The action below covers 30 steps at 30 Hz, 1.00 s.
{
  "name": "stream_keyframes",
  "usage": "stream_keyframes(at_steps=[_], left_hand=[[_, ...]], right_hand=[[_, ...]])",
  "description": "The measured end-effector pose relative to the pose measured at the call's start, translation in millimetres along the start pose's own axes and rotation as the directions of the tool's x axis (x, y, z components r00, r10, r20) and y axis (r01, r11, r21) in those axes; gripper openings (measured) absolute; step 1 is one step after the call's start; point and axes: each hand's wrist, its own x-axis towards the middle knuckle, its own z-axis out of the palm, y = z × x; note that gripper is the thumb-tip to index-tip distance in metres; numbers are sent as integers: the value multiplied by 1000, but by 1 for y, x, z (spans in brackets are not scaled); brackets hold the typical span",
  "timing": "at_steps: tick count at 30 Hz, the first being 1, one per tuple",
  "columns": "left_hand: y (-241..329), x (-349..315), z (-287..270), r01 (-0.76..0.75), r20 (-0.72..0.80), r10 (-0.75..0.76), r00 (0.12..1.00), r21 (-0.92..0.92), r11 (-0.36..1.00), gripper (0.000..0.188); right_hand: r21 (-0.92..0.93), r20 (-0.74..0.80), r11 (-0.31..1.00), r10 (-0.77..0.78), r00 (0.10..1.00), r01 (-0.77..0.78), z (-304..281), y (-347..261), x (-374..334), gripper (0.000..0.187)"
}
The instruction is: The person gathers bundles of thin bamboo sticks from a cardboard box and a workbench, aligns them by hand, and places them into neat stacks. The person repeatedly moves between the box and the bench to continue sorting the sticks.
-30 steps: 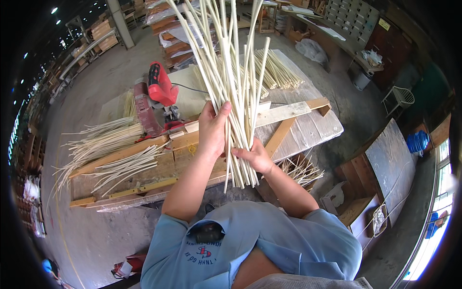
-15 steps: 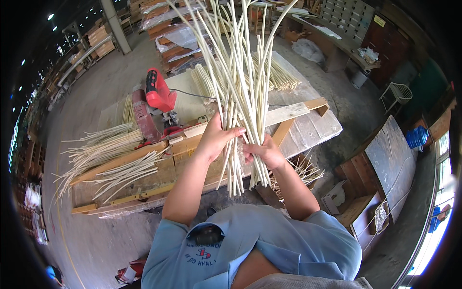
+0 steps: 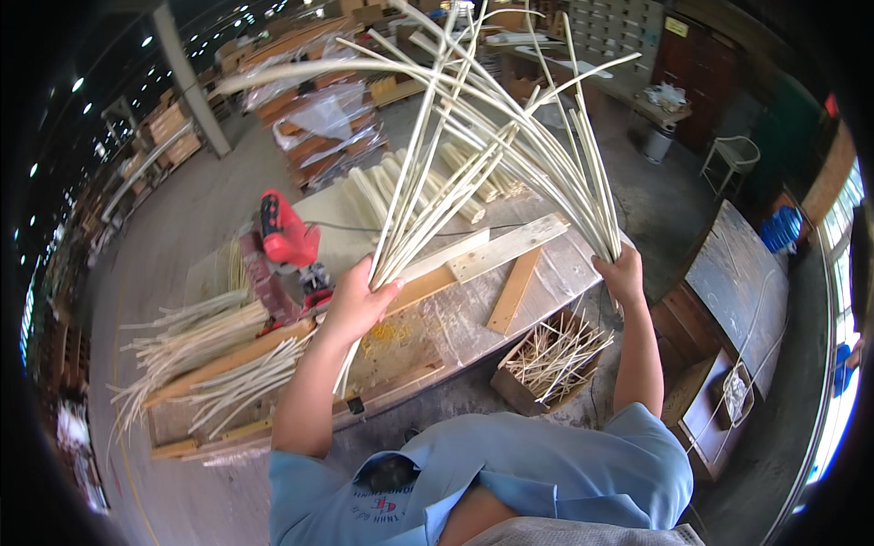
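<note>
My left hand [image 3: 357, 300] is closed around the lower ends of a bundle of long pale rattan canes [image 3: 398, 232], which fan upward over the workbench [image 3: 460, 323]. Farther right, my right hand [image 3: 623, 276] grips a second bundle of canes [image 3: 594, 214] near its lower ends. The two bundles spread and cross each other above the bench, with some tips reaching past the top of the picture. Left of my left hand, a miter saw [image 3: 289, 238] with a red handle stands on the bench.
Loose canes [image 3: 205, 341] lie at the bench's left end. Tied cane bundles [image 3: 381, 196] rest behind wooden boards [image 3: 505, 250]. A carton [image 3: 517, 391] of short offcuts stands below the bench's front edge. A dark-topped cabinet [image 3: 739, 268] stands right; stacked wrapped boards [image 3: 323, 123] stand behind.
My hands have moved apart, dividing the single upright bundle of canes into two. The right hand went right and the left hand left and lower. The carton of offcuts shows more fully.
</note>
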Motion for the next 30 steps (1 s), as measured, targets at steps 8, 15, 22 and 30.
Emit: stream_keyframes(at_steps=[8,15,22,30], left_hand=[[32,-1,-7,-86,111,54,992,304,949,33],[0,-4,-7,-343,297,236,925,386,856,34],[-69,-40,-67,47,-251,11,968,224,974,24],[-29,1,12,-55,-188,-14,982,-358,932,25]], right_hand=[[-351,-253,936,-81,964,-14,-90,47,27,21],[-462,-204,886,-67,977,-36,-144,85,48,29],[122,-629,945,311,712,-304,-256,156,12,20],[714,-36,700,42,998,-4,-36,21,31,18]])
